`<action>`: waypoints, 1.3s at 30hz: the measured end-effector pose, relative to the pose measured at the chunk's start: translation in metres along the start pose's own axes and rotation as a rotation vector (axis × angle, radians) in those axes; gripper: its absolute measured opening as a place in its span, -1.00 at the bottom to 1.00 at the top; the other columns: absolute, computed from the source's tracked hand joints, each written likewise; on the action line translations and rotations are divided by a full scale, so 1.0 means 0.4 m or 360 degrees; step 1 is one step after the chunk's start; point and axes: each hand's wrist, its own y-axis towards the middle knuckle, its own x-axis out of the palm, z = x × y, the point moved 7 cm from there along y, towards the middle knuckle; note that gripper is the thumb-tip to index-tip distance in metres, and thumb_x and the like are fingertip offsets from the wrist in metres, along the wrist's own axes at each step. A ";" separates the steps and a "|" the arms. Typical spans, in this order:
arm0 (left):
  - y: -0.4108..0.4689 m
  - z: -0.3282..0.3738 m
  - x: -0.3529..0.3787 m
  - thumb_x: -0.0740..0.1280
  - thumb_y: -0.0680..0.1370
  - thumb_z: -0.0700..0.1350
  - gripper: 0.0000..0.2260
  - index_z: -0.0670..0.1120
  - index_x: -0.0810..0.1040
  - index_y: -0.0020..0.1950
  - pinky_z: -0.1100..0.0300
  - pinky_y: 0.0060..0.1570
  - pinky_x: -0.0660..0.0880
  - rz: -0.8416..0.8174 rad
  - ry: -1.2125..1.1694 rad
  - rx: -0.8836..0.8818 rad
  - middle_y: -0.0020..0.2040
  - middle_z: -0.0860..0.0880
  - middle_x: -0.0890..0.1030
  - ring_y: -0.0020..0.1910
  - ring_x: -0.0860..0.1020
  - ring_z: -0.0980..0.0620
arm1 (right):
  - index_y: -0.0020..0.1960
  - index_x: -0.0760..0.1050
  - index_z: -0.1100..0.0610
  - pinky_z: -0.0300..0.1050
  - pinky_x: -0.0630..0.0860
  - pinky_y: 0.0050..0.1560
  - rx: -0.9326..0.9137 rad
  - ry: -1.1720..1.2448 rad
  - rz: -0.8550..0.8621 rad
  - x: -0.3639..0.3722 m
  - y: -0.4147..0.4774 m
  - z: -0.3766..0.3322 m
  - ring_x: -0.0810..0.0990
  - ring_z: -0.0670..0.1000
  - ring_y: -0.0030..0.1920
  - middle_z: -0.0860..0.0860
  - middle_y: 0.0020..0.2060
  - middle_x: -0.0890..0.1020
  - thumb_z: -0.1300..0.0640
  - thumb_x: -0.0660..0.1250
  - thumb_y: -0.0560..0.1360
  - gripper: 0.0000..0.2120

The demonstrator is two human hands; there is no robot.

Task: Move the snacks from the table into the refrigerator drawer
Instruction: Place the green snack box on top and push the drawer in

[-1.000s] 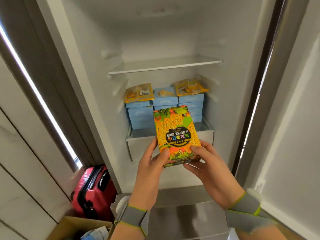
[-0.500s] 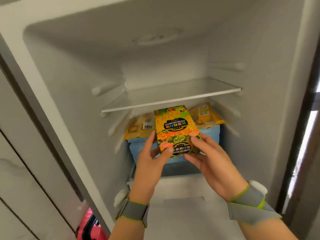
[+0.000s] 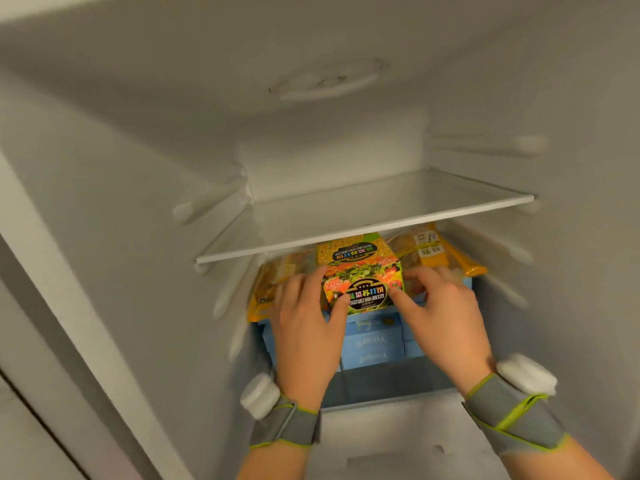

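Since half a second back: biscuit box [image 3: 360, 275] carried from mid-air, in front of the fridge opening, to the gap under the glass shelf [image 3: 363, 237], centre of frame. Now lying flat on the stack of blue boxes [image 3: 372, 344] in the refrigerator drawer [image 3: 391, 384], between two yellow snack bags [image 3: 436, 252]. Left hand [image 3: 306, 327] and right hand [image 3: 440, 313] flanking the box at its near corners; fingers loosely curled, thumbs pinching the front face, fingertips pressed against the sides. Judged light, stiff cardboard, glossy and somewhat slippery, contents brittle. Best held by the two short side edges, gentle pressure only. Next: slide fully inward, then release.
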 end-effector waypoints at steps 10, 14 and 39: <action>0.076 -0.054 0.084 0.41 0.54 0.10 -0.48 0.08 0.44 0.49 -0.21 0.28 0.43 -0.0175 0.0078 -0.0015 0.19 -0.01 0.63 0.20 0.57 -0.14 | 0.41 0.49 0.02 0.13 0.53 0.03 -0.0294 -0.0274 -0.0141 0.078 0.103 -0.015 0.52 0.24 0.06 0.11 0.09 0.64 0.19 0.43 0.50 -0.51; 0.079 -0.067 0.101 0.45 0.53 0.07 -0.43 0.11 0.37 0.52 -0.23 0.35 0.39 -0.0204 0.0120 -0.0006 0.22 0.02 0.64 0.24 0.57 -0.11 | 0.50 0.39 -0.02 0.13 0.53 0.00 -0.0283 -0.0267 -0.0203 0.105 0.093 -0.005 0.55 0.22 0.02 0.12 0.01 0.65 0.22 0.41 0.49 -0.40; -0.304 0.153 -0.011 0.21 0.61 0.25 -0.43 0.02 0.41 0.55 -0.14 0.50 0.35 -0.0092 -0.0043 -0.0281 0.51 -0.03 0.42 0.52 0.35 -0.04 | 0.49 0.46 0.06 0.13 0.42 0.39 0.0005 0.0165 -0.0189 -0.148 -0.231 0.063 0.41 0.16 0.38 0.08 0.35 0.52 0.05 0.36 0.52 -0.47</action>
